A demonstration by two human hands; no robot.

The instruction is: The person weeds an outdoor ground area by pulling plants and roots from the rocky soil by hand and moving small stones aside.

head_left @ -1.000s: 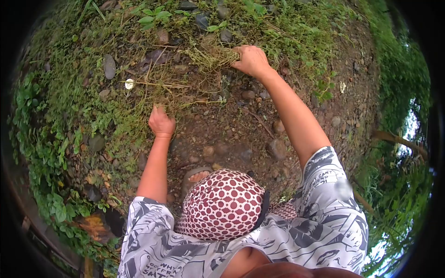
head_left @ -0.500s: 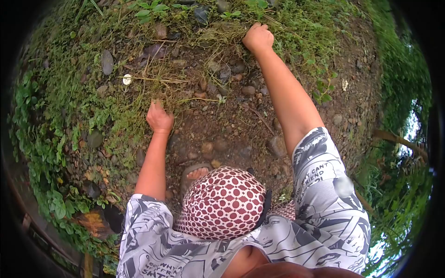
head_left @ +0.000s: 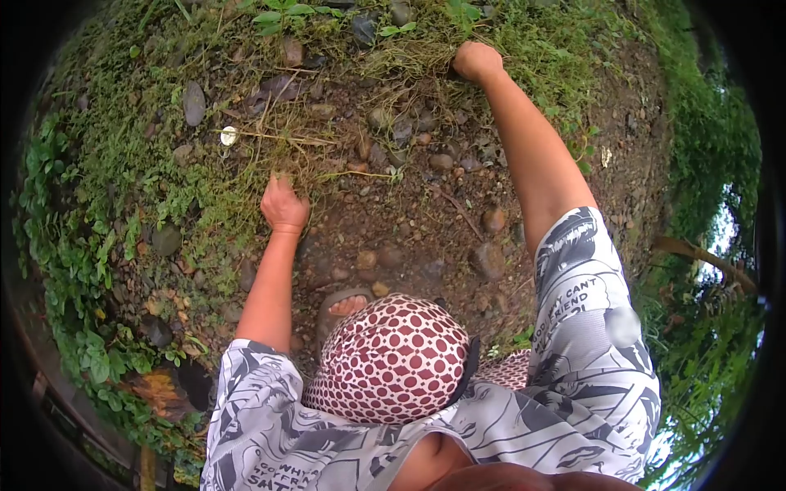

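Nearest is the grey-and-white printed shirt (head_left: 581, 409); just ahead of it bulges the maroon-and-white patterned cloth (head_left: 393, 360) over a bent knee, with a sandalled foot (head_left: 349, 305) showing beside its left edge; beyond the foot lies damp brown soil (head_left: 348, 245) set with pebbles, a larger dark stone (head_left: 489, 261) sitting to the right under the right forearm.

The left hand (head_left: 285, 204) is low at the ground, knuckles up, at the edge of the low green weeds (head_left: 237, 200); its fingers are bent downward, their tips lost among stems, so I cannot tell how far they are closed or whether they have hold of anything.

Past it, a pale dry stalk (head_left: 307, 141) lies near a small white disc (head_left: 228, 136); a flat grey stone (head_left: 194, 103) rests farther off to the left.

Farther out, the right hand (head_left: 478, 62) is at the right end of the matted stems (head_left: 413, 59); its fingers curl under, tips hidden, their grip impossible to tell; broad-leaved sprigs (head_left: 282, 14) stand at the far edge.
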